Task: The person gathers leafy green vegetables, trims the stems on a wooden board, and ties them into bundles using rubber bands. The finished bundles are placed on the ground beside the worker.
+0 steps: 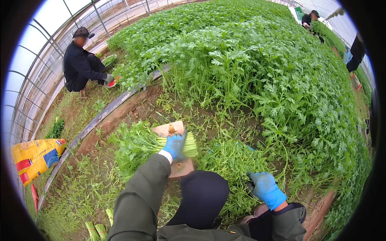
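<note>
My left hand (176,146), in a blue glove, rests on a bundle of cut leafy greens (132,146). The bundle lies across a wooden board (181,171), its pale stems towards the right and its leaves towards the left. Whether the fingers close around the stems is not clear. Low on the right, my right hand (265,187), also blue-gloved, is curled around a dark tool (251,186), of which only part shows; its kind cannot be told. Beneath it spreads a heap of loose greens (232,168).
A dense bed of leafy plants (229,39) rises ahead. A dark edging strip (105,113) curves along the left, beside a yellow printed bag (39,158). Banded stem bundles (93,230) lie at lower left. One person (80,64) crouches at left; others (310,21) are far right.
</note>
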`<state>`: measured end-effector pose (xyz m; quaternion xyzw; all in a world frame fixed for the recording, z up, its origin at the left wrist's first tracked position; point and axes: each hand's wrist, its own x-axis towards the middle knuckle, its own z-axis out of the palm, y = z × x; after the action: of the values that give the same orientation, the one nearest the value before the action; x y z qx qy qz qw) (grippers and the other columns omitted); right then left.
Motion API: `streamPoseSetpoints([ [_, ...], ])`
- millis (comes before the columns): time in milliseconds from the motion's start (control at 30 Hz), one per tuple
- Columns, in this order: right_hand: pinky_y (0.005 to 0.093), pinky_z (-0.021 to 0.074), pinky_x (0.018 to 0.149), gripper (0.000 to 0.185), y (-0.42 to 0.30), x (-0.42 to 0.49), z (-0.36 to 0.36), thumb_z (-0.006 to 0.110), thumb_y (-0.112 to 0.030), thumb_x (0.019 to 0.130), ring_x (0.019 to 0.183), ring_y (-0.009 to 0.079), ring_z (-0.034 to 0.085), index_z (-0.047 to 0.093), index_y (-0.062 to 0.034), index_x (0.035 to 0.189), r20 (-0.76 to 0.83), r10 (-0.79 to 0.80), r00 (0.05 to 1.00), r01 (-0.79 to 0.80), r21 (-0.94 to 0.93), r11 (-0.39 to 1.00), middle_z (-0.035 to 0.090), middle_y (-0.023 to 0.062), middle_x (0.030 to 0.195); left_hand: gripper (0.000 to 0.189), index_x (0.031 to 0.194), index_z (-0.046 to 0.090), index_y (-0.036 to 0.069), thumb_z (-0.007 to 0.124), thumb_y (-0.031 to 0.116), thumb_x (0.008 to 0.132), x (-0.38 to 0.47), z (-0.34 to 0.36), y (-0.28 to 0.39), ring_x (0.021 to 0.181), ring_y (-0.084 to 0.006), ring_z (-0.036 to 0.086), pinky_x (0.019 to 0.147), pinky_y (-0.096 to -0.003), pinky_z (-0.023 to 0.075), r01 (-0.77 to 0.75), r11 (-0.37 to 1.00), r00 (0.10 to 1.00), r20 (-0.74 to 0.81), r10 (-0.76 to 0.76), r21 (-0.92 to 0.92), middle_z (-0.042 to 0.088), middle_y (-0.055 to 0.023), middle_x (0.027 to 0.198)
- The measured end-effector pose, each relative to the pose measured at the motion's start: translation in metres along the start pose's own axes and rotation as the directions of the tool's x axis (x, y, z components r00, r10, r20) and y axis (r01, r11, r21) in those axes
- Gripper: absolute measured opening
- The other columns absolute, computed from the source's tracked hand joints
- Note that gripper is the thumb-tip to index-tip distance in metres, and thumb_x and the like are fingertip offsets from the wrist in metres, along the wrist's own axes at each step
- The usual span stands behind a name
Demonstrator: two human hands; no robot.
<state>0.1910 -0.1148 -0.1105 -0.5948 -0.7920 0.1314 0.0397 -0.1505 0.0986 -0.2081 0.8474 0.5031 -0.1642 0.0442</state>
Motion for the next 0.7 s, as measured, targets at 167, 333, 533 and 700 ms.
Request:
streamPoseSetpoints([
  [167, 0.0442, 0.0498, 0.064, 0.026, 0.009, 0.000, 0.014, 0.067, -0.021, 0.077, 0.071, 0.0324, 0.064, 0.063, -0.0048, 0.098, -0.063, -0.004, 0.998, 0.006, 0.030, 1.000, 0.065, 0.0134, 0.076, 0.122, 0.144, 0.026, 0.000, 0.084, 0.050, 0.049, 0.013, -0.003, -0.014, 0.119, -0.0352, 0.049, 0.096, -0.0476, 0.0384, 0.077, 0.978, 0.996, 0.067, -0.065, -0.196, 0.050, -0.0199, 0.127],
  [333, 0.0435, 0.0503, 0.065, 0.029, 0.011, 0.008, 0.024, 0.067, -0.023, 0.078, 0.075, 0.0327, 0.064, 0.065, -0.0071, 0.103, 0.050, 0.014, 0.999, -0.014, 0.007, 1.000, 0.066, 0.0135, 0.080, 0.117, 0.142, 0.029, 0.001, 0.085, 0.048, 0.051, 0.011, 0.007, -0.007, 0.122, -0.0342, 0.048, 0.098, -0.0490, 0.0379, 0.090, 0.985, 0.995, 0.048, -0.084, -0.146, 0.051, -0.0193, 0.127],
  [533, 0.0447, 0.0512, 0.063, 0.013, 0.006, 0.019, 0.036, 0.062, -0.020, 0.078, 0.072, 0.0334, 0.066, 0.059, -0.0076, 0.082, 0.048, 0.027, 0.998, -0.029, 0.043, 0.999, 0.065, 0.0148, 0.076, 0.116, 0.139, 0.035, -0.001, 0.084, 0.051, 0.048, 0.009, 0.017, -0.008, 0.109, -0.0312, 0.057, 0.091, -0.0446, 0.0445, 0.035, 0.991, 0.992, -0.116, -0.050, -0.130, 0.057, -0.0177, 0.117],
  [700, 0.0453, 0.0515, 0.064, 0.008, 0.008, 0.010, 0.032, 0.057, -0.013, 0.079, 0.072, 0.0342, 0.066, 0.059, -0.0065, 0.083, 0.047, 0.076, 0.996, -0.079, 0.069, 0.994, 0.066, 0.0148, 0.075, 0.123, 0.143, 0.028, -0.003, 0.085, 0.051, 0.049, 0.008, 0.013, -0.003, 0.122, -0.0321, 0.048, 0.100, -0.0497, 0.0353, 0.111, 0.972, 0.986, -0.095, -0.133, -0.208, 0.050, -0.0200, 0.129],
])
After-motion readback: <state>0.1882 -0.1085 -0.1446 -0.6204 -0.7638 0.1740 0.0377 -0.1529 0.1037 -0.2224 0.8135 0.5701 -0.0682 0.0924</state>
